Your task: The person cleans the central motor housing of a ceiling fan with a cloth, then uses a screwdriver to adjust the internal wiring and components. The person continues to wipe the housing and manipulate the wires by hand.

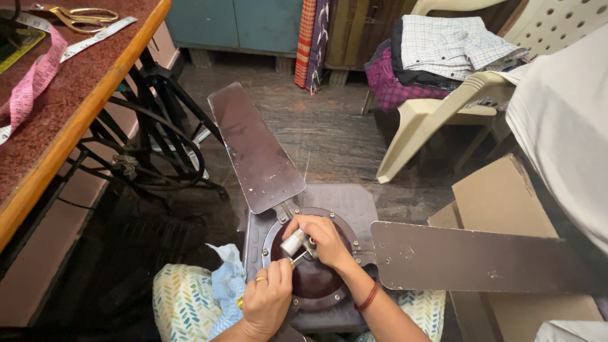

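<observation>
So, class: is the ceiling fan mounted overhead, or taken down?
Taken down. The fan motor rests on a stool before the person, blades level above the floor, with the right hand on its centre shaft.

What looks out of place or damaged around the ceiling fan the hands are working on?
The ceiling fan is off its mount, resting on a stool at the person's lap. Its brown blades are dusty and speckled with pale marks. Nothing looks spilled or broken.

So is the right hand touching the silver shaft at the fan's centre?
Touching. The head view shows the right hand with its fingers wrapped against the silver shaft above the fan motor housing, no gap visible.
</observation>
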